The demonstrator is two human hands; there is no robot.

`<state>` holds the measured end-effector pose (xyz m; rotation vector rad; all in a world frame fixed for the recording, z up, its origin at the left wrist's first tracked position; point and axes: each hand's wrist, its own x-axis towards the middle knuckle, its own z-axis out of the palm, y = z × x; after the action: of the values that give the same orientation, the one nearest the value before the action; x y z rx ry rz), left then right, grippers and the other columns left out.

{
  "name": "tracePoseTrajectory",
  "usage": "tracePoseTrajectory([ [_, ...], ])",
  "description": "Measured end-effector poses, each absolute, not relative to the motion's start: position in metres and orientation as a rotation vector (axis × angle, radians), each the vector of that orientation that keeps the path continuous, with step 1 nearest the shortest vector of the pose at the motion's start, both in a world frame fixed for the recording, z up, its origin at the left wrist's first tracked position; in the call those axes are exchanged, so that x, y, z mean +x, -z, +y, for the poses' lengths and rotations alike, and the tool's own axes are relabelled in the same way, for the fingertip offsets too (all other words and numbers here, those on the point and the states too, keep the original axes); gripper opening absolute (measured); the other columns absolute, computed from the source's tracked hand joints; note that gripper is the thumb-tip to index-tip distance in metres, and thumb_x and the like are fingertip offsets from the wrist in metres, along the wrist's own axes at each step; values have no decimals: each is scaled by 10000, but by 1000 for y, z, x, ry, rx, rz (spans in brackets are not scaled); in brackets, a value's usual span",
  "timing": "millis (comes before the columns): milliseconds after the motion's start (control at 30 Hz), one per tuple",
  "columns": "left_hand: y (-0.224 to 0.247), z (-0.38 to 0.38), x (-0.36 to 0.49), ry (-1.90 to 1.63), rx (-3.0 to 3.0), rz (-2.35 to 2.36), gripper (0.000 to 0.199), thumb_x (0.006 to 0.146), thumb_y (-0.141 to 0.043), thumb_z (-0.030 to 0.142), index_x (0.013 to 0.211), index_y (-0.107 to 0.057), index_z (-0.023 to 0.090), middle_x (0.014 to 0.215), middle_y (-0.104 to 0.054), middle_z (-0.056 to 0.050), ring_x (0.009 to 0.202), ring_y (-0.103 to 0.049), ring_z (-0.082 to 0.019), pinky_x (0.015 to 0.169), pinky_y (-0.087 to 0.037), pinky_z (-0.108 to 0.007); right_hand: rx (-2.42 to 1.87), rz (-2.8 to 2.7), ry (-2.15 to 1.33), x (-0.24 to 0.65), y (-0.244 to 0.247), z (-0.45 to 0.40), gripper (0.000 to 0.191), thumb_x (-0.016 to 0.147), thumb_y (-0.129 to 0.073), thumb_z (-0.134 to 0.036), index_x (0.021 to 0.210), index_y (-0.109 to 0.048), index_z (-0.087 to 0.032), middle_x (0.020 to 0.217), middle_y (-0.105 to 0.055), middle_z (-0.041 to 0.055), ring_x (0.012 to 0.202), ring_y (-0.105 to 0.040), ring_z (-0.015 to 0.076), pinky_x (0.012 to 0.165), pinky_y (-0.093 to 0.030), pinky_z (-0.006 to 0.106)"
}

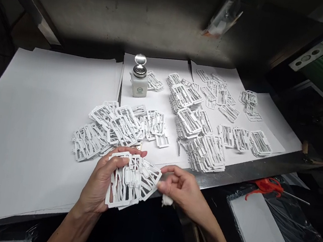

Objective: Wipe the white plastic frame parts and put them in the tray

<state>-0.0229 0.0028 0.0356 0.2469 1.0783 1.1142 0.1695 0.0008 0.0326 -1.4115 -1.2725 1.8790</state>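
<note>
My left hand (102, 178) is closed round a fanned bunch of thin white cut-out frames (121, 183), its thumb pressing on the top one. At the bunch's right end, my right hand (181, 186) pinches the edge of a tilted white frame (150, 179) between thumb and forefinger; its other fingers are curled. A small white wad (167, 200), perhaps cloth, shows beneath the right hand. Just beyond the hands lies a loose heap of similar frames (124, 130). To the right of that heap stand neater stacks of frames (206, 153).
A white pump bottle (139, 86) with its metal lid raised stands at the back. Tweezers (178, 146) lie beside the stacks. More frames (218, 91) are spread at the back right. An orange-handled tool (268, 187) rests below the metal table edge (251, 165).
</note>
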Motion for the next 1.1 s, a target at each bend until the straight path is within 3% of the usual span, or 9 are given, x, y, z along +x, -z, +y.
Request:
tracePoseTrajectory([
  [133, -33, -5, -23, -1228, 273, 1007, 202, 751, -586, 189, 950, -599, 156, 1016, -677, -107, 796, -638, -221, 670, -507, -334, -1041, -1143, -2282, 143, -21, -2, 420, 653, -755, -430, 923, -614, -141, 706, -573, -9, 587, -505, 105, 537, -418, 205],
  [267, -33, -26, -29, -1505, 248, 1002, 269, 758, -600, 194, 1016, -525, 204, 1017, -666, -74, 848, -622, -208, 756, -479, -346, -1157, -1419, -2076, 116, -23, -12, 278, 753, -662, -420, 756, -604, -147, 674, -563, 14, 658, -522, 160, 586, -435, 246],
  [467, -28, -82, -61, -1755, 343, 1426, 350, 773, -618, 309, 1103, -562, 209, 1016, -639, -63, 934, -589, -210, 813, -446, -305, -1254, -2033, -1776, 71, -22, -24, 429, 765, -611, -464, 509, -423, -176, 458, -376, -25, 431, -338, 101, 410, -275, 233],
  [567, -21, -116, -74, -1755, 295, 1655, 426, 828, -528, 389, 1213, -564, 211, 1171, -602, -82, 1116, -521, -243, 949, -373, -328, -1099, -2320, -1623, 43, -16, -41, 453, 799, -566, -462, 490, -374, -191, 428, -349, -31, 401, -304, 92, 382, -230, 231],
  [700, -10, -150, -88, -1809, 168, 1717, 473, 857, -471, 417, 1290, -496, 226, 1312, -511, -67, 1257, -395, -226, 1027, -290, -332, -745, -2547, -1330, 10, -1, -71, 335, 869, -490, -372, 609, -520, -164, 492, -498, 8, 415, -432, 122, 409, -311, 227],
  [800, -3, -166, -98, -1833, 74, 1691, 574, 750, -644, 361, 1283, -462, 247, 1109, -604, -50, 991, -565, -185, 862, -425, -290, -461, -2711, -1127, -7, 12, -94, 278, 902, -418, -291, 744, -586, -134, 591, -563, 39, 428, -495, 130, 432, -341, 227],
  [900, 5, -181, -108, -1843, -101, 1641, 542, 700, -682, 371, 1193, -508, 230, 796, -583, 6, 667, -557, -117, 610, -449, -233, -302, -2870, -1067, -18, 17, -114, 252, 911, -407, -247, 846, -617, -123, 662, -607, 61, 464, -550, 146, 445, -371, 225],
  [1000, 16, -208, -124, -1674, -236, 1819, 528, 693, -636, 432, 1159, -542, 202, 740, -573, -7, 621, -561, -134, 551, -449, -249, -166, -2994, -1134, -24, 17, -125, 246, 897, -467, -247, 1042, -607, -105, 792, -662, 105, 552, -615, 184, 494, -448, 245],
  [1100, 32, -260, -147, -1524, -365, 2046, 567, 681, -598, 474, 1162, -537, 181, 882, -608, -60, 723, -603, -190, 618, -476, -307, -137, -3013, -1206, -22, 18, -127, 404, 894, -501, -293, 1243, -513, -89, 925, -680, 141, 639, -654, 223, 564, -512, 295],
])
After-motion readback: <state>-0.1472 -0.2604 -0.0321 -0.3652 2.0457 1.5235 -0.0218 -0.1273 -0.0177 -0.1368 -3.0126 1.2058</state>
